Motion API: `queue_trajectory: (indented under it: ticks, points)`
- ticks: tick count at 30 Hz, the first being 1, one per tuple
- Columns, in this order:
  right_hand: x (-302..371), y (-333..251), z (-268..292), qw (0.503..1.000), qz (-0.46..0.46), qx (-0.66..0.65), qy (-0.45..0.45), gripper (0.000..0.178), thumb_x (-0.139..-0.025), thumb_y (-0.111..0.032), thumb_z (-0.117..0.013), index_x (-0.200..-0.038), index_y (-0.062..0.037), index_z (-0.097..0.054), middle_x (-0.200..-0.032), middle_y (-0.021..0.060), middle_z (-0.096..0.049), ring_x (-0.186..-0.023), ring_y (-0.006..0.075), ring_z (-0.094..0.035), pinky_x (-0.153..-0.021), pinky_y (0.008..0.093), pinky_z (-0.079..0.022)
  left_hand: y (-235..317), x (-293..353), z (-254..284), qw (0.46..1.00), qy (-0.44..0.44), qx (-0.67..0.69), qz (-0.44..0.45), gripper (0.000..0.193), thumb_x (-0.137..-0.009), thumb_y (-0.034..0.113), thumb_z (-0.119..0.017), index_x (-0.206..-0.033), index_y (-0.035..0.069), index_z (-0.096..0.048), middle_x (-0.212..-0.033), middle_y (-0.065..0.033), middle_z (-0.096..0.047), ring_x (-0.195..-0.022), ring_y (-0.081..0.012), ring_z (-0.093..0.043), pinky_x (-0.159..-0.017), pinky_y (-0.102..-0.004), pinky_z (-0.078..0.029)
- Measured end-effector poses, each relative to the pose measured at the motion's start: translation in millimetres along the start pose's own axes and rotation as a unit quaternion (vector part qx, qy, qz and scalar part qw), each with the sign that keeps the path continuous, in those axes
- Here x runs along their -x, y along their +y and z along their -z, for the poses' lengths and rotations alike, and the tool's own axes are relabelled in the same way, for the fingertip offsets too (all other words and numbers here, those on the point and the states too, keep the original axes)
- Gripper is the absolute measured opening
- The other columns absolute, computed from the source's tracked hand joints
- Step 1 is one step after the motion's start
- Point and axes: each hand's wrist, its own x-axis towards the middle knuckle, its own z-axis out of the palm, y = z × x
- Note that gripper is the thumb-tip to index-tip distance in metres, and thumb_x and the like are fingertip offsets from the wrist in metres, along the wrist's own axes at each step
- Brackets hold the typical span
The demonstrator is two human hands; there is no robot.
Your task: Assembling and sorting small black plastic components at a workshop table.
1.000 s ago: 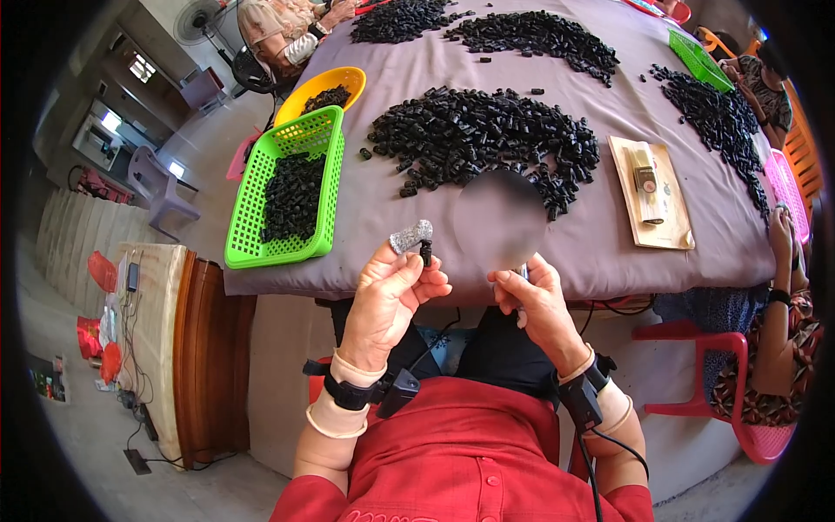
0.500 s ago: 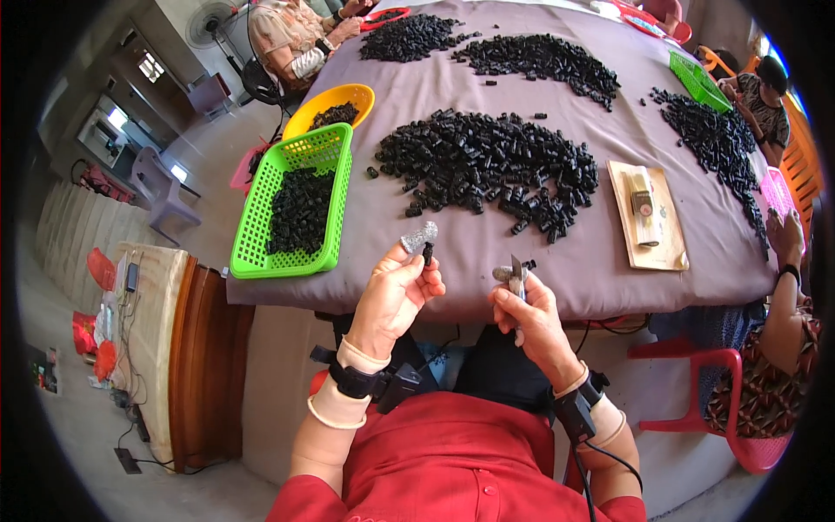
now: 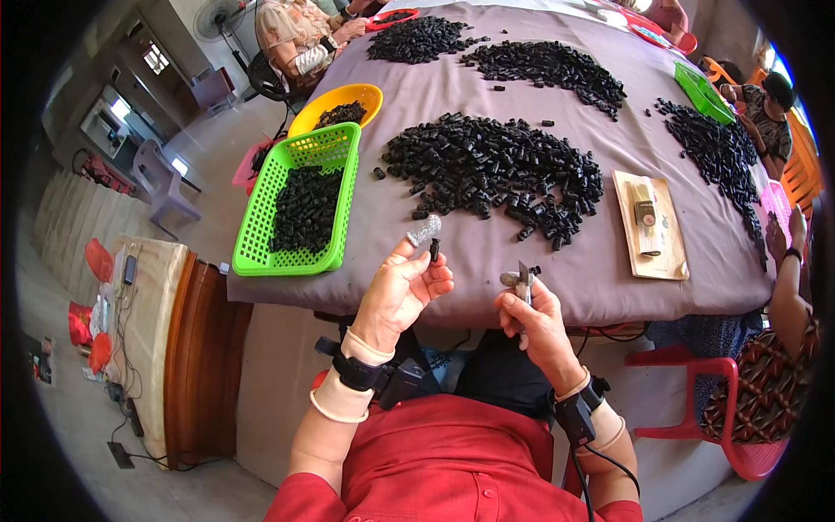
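Just off the table's near edge, my left hand (image 3: 398, 296) pinches a small black cylindrical plastic part (image 3: 434, 250) upright between thumb and fingers. Its index finger wears a silvery wrap (image 3: 424, 230). To the right, my right hand (image 3: 541, 322) is closed round a small knife (image 3: 524, 285), blade pointing up. A greyish wrap (image 3: 509, 278) covers a fingertip beside the blade. Close behind the knife is a small black piece (image 3: 535, 271); whether the fingers grip it I cannot tell. Beyond both hands spreads a pile of black plastic parts (image 3: 496, 165) like the one I hold.
A green basket (image 3: 350, 204) with black parts stands left, before a yellow bowl (image 3: 372, 103) of dark scraps. On the right lies a tan booklet (image 3: 670, 257) under a pale block-like object (image 3: 645, 217). Co-workers sit by other piles (image 3: 548, 70) around the cloth-covered table (image 3: 417, 87).
The whole view has shifted slightly. My left hand has turned a little, and more of the black part shows above its fingers. Both hands keep their grips.
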Motion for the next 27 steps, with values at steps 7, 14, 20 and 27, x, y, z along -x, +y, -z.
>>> queue_trajectory:
  ticks: [7, 14, 20, 27]
  points:
    - [-1, 2, 0, 1.0, 0.003, 0.0, -0.002, 0.026, -0.083, -0.01, -0.058, -0.107, -0.0042, -0.051, -0.08, 0.0038, -0.06, -0.057, 0.0067, -0.053, -0.048, 0.0177, -0.041, -1, 2, 2, 1.0, 0.029, -0.005, 0.004, 0.015, -0.088, 0.007, -0.048, -0.1, 0.009, -0.056, -0.085, -0.0071, -0.059, -0.078, -0.0216, -0.06, -0.069, -0.0336, -0.053]
    - [1, 1, 0, 1.0, -0.003, -0.002, 0.0, 0.026, -0.082, -0.01, -0.059, -0.107, -0.0045, -0.051, -0.079, 0.0032, -0.059, -0.057, 0.0065, -0.052, -0.047, 0.0172, -0.04, -2, 3, 3, 1.0, 0.026, 0.013, 0.004, 0.019, -0.089, 0.007, -0.045, -0.106, 0.009, -0.053, -0.085, -0.0075, -0.058, -0.079, -0.0236, -0.061, -0.072, -0.0351, -0.053]
    - [6, -4, -1, 1.0, 0.023, 0.018, -0.004, 0.027, -0.081, -0.01, -0.061, -0.107, -0.0051, -0.052, -0.082, 0.0019, -0.059, -0.059, 0.0054, -0.051, -0.049, 0.0169, -0.039, -21, 8, -4, 0.999, 0.003, -0.01, 0.049, 0.017, -0.088, 0.01, -0.048, -0.105, 0.01, -0.054, -0.083, -0.0063, -0.06, -0.072, -0.0179, -0.06, -0.066, -0.0308, -0.051]
    - [10, -8, -13, 0.995, 0.095, 0.014, -0.002, 0.033, -0.077, -0.006, -0.066, -0.108, -0.0043, -0.053, -0.09, 0.0003, -0.057, -0.078, 0.0061, -0.052, -0.069, 0.0203, -0.043, -56, 15, -25, 0.992, -0.059, -0.031, 0.104, 0.023, -0.088, 0.009, -0.048, -0.111, 0.007, -0.052, -0.086, -0.0056, -0.059, -0.069, -0.0137, -0.056, -0.065, -0.0251, -0.047]
